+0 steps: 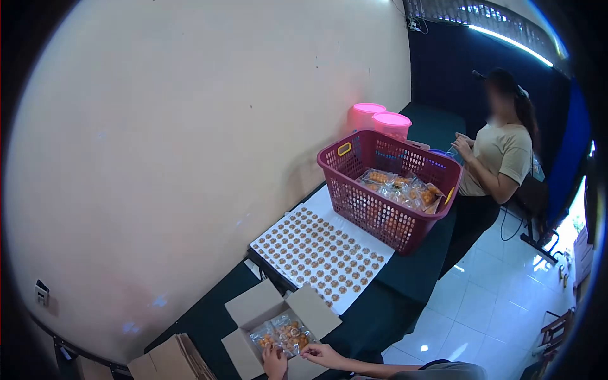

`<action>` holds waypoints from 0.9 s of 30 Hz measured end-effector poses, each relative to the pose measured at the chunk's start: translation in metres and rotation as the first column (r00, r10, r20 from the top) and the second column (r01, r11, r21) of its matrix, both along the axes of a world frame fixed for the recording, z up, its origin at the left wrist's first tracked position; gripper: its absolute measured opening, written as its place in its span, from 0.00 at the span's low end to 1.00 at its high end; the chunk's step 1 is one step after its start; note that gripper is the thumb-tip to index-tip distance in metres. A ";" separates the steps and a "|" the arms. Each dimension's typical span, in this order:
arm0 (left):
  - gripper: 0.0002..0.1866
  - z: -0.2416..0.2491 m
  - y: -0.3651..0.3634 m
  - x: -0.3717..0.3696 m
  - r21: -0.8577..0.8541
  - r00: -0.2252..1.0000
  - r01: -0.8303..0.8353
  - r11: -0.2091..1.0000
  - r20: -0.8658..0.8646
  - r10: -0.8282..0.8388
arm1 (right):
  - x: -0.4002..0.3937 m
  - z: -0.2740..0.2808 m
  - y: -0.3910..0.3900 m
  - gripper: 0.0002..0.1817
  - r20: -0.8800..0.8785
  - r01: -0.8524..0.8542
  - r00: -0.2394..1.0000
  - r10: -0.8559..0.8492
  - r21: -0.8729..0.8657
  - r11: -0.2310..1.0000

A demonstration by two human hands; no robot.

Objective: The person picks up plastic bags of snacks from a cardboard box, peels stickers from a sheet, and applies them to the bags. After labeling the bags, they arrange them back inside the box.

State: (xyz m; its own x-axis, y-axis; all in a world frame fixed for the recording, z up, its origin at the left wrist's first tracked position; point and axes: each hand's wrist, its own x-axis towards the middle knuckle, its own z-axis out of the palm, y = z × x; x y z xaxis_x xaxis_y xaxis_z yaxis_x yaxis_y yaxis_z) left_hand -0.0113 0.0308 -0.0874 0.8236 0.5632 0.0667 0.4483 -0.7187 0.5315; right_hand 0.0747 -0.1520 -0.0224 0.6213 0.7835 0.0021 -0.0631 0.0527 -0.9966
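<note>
An open cardboard box (231, 311) with its flaps spread stands at the near end of the table. Inside lie clear plastic bags of orange-brown snacks (292, 334). My left hand (275, 363) reaches over the near side of the box, its fingers closed on the edge of a snack bag. From the right comes my right hand (325, 356), thumb and fingers pinched together at the near right corner of the bags. The fingertips are small in view, and the bag edge between them is partly hidden.
A sheet of round stickers (320, 253) lies beyond the box. Behind it stands a maroon basket (373, 212) holding several snack bags, with pink-lidded tubs (392, 120) farther back. Folded cardboard (168, 361) leans at the near left. Another person (506, 152) stands at the table's far right.
</note>
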 end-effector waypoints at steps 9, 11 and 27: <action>0.14 0.018 -0.029 0.027 -0.044 0.969 -0.244 0.969 -0.043 0.242 | 0.142 0.016 -0.110 0.06 0.068 0.258 0.963 -0.259 0.017 0.966; 0.15 0.009 -0.025 0.033 -0.039 0.968 -0.249 0.968 0.034 0.250 | 0.177 0.026 -0.134 0.06 0.093 0.348 0.933 -0.349 0.022 0.937; 0.09 0.116 -0.223 0.156 -0.283 0.892 0.206 0.937 0.449 -0.060 | 0.400 0.226 -0.190 0.08 0.725 0.366 0.649 -0.229 -0.033 0.930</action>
